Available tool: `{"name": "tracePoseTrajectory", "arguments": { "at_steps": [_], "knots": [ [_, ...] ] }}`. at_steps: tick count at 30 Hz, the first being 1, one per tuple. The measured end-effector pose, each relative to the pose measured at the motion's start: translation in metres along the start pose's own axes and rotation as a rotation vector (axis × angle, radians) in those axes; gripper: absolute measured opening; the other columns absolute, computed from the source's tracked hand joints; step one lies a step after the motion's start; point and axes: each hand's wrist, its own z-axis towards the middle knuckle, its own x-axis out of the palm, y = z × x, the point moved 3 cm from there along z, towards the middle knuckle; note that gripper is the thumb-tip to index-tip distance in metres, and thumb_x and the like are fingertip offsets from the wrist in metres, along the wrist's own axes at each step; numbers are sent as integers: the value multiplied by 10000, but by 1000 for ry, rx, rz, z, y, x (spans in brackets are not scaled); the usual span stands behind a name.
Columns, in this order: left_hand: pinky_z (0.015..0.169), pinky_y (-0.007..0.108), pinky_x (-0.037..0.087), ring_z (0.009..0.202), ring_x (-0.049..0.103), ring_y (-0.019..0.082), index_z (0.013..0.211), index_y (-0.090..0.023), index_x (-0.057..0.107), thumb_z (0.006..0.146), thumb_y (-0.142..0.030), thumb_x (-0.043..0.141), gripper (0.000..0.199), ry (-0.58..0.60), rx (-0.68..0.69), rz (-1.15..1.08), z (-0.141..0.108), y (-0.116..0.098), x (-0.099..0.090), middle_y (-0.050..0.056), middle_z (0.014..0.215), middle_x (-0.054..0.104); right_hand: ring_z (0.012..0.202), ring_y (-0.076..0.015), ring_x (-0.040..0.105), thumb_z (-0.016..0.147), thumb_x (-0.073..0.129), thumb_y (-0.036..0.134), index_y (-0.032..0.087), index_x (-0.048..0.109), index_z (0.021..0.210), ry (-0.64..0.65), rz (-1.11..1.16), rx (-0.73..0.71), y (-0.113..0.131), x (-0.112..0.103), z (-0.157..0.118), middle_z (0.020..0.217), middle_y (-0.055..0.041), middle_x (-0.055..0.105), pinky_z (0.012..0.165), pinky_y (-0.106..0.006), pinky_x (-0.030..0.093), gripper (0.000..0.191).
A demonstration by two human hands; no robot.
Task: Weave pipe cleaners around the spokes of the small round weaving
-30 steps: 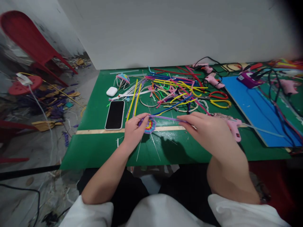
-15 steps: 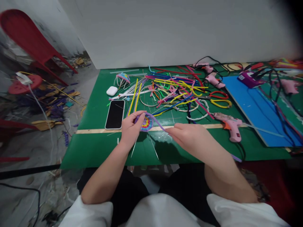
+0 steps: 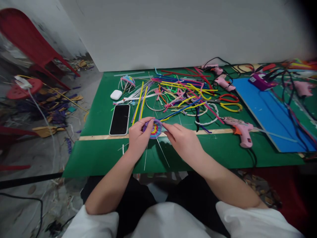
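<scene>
A small round disc (image 3: 155,129) is wound from pipe cleaners in rings of purple, blue, pink, yellow and red, with thin wire spokes sticking out. My left hand (image 3: 140,135) is closed on its left side, thumb on top. At the right rim, the fingertips of my right hand (image 3: 181,138) are pinched together on the purple pipe cleaner (image 3: 160,123) that runs round the edge. Its loose tail is hidden by that hand. Two long wire spokes (image 3: 163,153) point down toward the table's front edge.
Pipe cleaners (image 3: 183,91) lie heaped behind my hands. A phone (image 3: 120,120) and white earbud case (image 3: 116,95) are at left. Red-and-yellow scissors (image 3: 231,102), a pink glue gun (image 3: 244,132) and a blue board (image 3: 262,115) lie at right on the green table (image 3: 99,158).
My right hand has moved left to the disc's rim, and the purple pipe cleaner stretched between my hands now lies along the edge. My left hand keeps its hold.
</scene>
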Motion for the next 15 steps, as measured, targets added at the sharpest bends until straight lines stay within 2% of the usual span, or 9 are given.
{"name": "tracePoseTrajectory", "arguments": {
  "at_steps": [3,7,11,13,15],
  "knots": [
    [755,253,495,806,631,153,914,-186,692,803,-359,576,236,11,7,21,0,-1,0,32,900,695,678,-142,609,900,423,227,210,598,1141,6,-99,-1,4,-1,-1,776,-35,649,510,-256,321,298],
    [755,254,487,808,629,152,925,-194,690,815,-344,561,226,44,49,91,0,-2,1,27,907,696,632,-132,581,889,429,214,222,580,1145,43,-180,-29,8,-1,-2,793,-27,631,470,-283,245,297],
    [753,254,480,803,631,150,922,-210,692,820,-317,549,205,140,105,190,0,-1,4,20,896,702,613,-130,540,863,445,153,213,631,913,30,-249,-94,8,-3,-4,760,-22,597,465,-292,208,202],
    [761,259,477,813,633,154,922,-226,692,820,-303,546,194,219,132,230,-2,0,7,15,902,703,630,-133,526,850,439,108,195,621,784,-17,-271,-152,8,-5,-4,731,-24,587,479,-291,215,212],
    [765,264,473,829,635,159,921,-244,691,825,-294,536,189,307,155,254,-3,0,10,9,908,702,652,-136,514,854,429,99,184,612,737,-64,-269,-217,8,-8,-3,716,-28,587,507,-286,241,233]
  ]
}}
